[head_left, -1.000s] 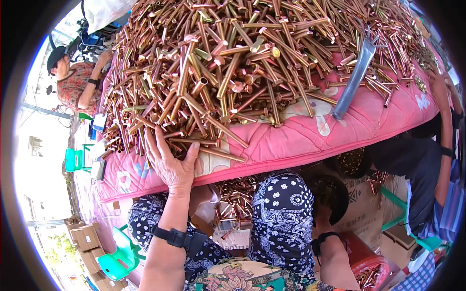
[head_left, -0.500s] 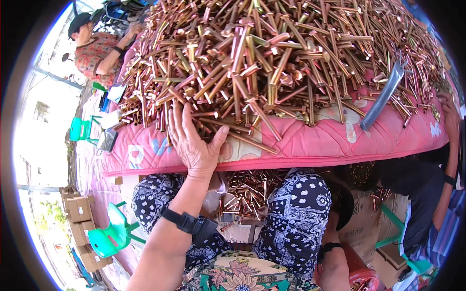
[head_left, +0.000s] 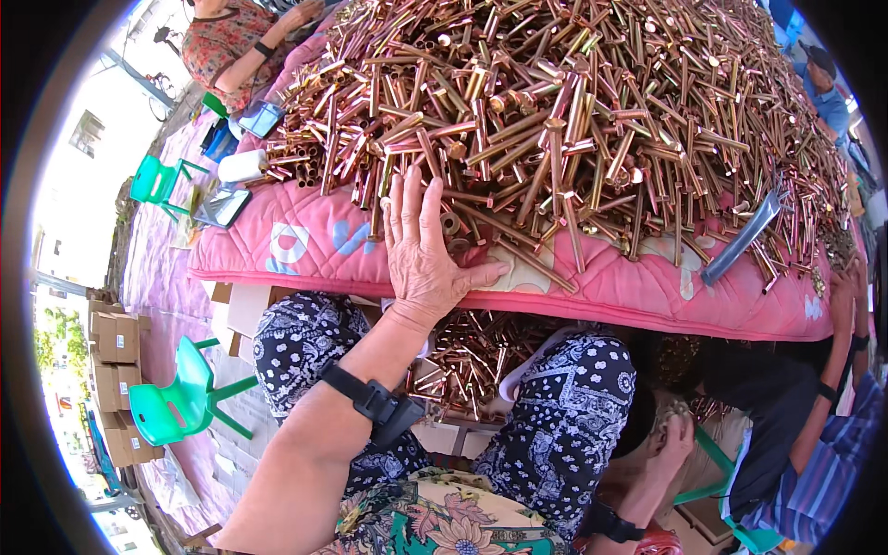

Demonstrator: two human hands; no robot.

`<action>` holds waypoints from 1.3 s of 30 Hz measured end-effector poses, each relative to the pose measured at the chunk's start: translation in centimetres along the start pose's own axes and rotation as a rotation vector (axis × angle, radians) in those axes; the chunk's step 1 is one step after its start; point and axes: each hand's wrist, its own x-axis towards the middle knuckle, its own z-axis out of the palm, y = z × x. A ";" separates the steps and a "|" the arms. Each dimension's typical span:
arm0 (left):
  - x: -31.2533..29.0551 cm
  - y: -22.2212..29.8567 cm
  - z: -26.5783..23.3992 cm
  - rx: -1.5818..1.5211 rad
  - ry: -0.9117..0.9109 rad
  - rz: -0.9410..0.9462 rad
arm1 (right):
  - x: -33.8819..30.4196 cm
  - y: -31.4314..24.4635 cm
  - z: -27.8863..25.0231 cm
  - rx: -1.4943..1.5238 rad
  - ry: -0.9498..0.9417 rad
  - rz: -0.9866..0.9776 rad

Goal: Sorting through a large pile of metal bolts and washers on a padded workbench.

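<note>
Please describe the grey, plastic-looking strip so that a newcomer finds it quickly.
Find the pink quilted cloth under the coppery metal bolts. Near the cloth's front edge, right of the left hand, lies the strip: grey, not coppery, and wider than neighbouring bolts.

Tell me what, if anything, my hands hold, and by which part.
Your left hand holds nothing, lying open by the bolts. Small pieces show at your right hand, too blurred to tell the hold.

Green chair (head_left: 176,398) nearer and left of the left hand (head_left: 421,268), brown cardboard boxes (head_left: 116,375) stacked farther left, second green chair (head_left: 155,180) beyond and left, co-worker (head_left: 227,51) in floral top beyond and left, blue striped cloth (head_left: 823,490) well right, nearer.
</note>
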 end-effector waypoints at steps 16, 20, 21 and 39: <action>-2.1 -2.4 2.5 -0.164 -0.569 -0.472 | -15.6 -10.7 38.1 -0.593 -1.043 -1.058; -2.7 -2.1 3.1 0.420 -0.283 0.178 | -14.2 -8.4 36.5 -0.598 -0.846 -1.259; -2.0 -1.9 2.5 0.383 -0.210 0.150 | -14.1 -9.2 35.5 -0.531 -0.762 -1.310; 0.6 -2.2 -0.3 0.218 0.037 0.023 | 23.2 11.7 1.4 -1.223 -0.046 -0.510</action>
